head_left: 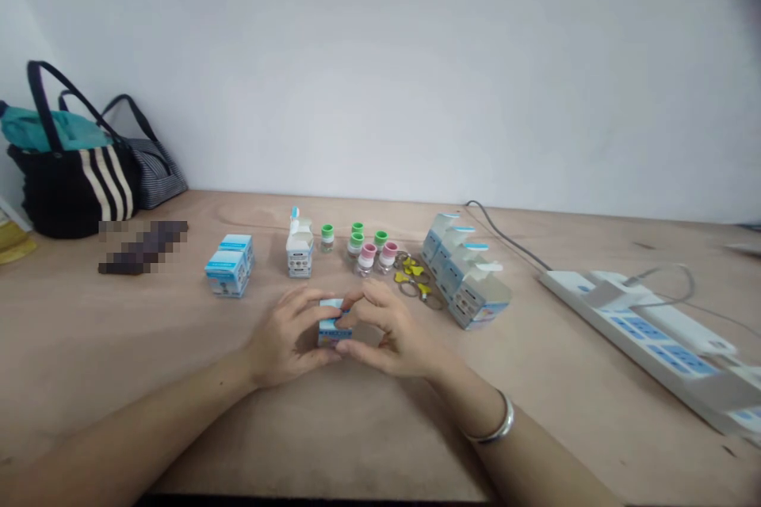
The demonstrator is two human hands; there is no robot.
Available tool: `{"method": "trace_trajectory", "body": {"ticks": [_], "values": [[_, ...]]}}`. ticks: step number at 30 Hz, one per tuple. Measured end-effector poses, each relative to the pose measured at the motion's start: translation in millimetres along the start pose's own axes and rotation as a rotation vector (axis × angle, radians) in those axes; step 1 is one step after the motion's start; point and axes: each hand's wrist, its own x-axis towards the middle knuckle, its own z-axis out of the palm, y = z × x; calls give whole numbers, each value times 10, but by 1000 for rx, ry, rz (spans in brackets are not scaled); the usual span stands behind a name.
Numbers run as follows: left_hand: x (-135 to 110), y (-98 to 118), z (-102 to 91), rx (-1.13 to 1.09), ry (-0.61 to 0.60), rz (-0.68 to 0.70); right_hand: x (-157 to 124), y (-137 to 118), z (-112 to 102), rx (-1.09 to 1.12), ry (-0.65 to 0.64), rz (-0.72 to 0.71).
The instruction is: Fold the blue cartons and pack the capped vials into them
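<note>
Between my two hands a small blue and white carton (pixel 330 327) stands near the front of the table. My left hand (pixel 294 333) grips its left side, thumb low and fingers along the top. My right hand (pixel 386 329) holds the right side, with its index finger on the top and its thumb at the lower front. Fingers partly hide the carton's top. Just behind are an open-topped carton (pixel 300 249) and several small clear bottles with green caps (pixel 356 241) or pink caps (pixel 368 251).
Closed cartons (pixel 231 265) stand at left, a row of open cartons (pixel 476 285) at right. Yellow pieces with rings (pixel 410 273) lie beside that row. A power strip (pixel 642 341) with cables fills the right side. Bags (pixel 77 182) and a dark pixelated object (pixel 146 247) are at left.
</note>
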Motion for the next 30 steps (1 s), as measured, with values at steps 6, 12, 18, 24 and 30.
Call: {"method": "trace_trajectory", "body": {"ticks": [6, 12, 18, 24, 30], "values": [[60, -55, -402, 349, -113, 32, -26, 83, 50, -66, 122, 90], [-47, -458, -838, 612, -116, -115, -44, 151, 95, -91, 179, 113], [-57, -605, -887, 665, -59, -230, -45, 198, 121, -160, 78, 163], [180, -309, -625, 724, 75, -259, -63, 290, 169, -168, -76, 263], [427, -333, -472, 727, -17, -210, -65, 277, 200, -145, -135, 271]]}}
